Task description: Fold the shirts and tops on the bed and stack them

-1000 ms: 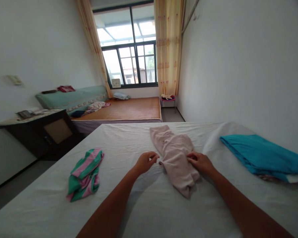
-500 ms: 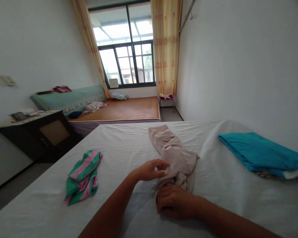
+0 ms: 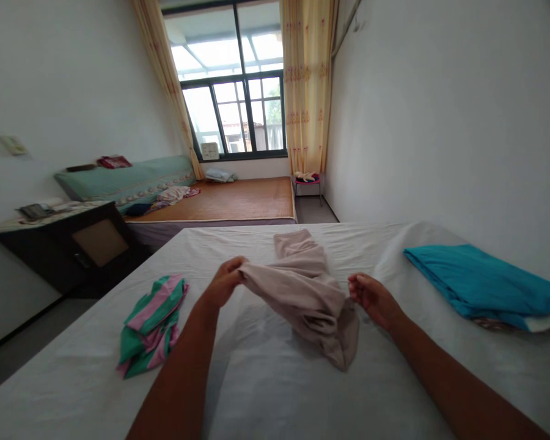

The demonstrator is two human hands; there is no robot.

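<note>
A crumpled pale pinkish-beige garment (image 3: 297, 284) lies across the white sheet in front of me; its exact kind is hard to tell from the folds. My left hand (image 3: 227, 281) is closed on one edge, pulling it up and out to the left so the cloth stretches taut. At the opposite side, my right hand (image 3: 370, 298) has its fingers curled together at the garment's right edge and appears to pinch it. The lower part of the cloth hangs in loose folds between the hands.
A green-and-pink striped cloth (image 3: 153, 324) lies crumpled to the left. Folded blue fabric (image 3: 481, 278) rests at the right. Beyond the white-sheeted surface (image 3: 266, 391) are a dark cabinet (image 3: 91, 244), a bed with a brown mat (image 3: 242, 198) and a small stool (image 3: 307, 178).
My left hand has moved left and up with an edge of the garment. My right hand has gone from the near bunched part to the right edge. The cloth is now spread wider.
</note>
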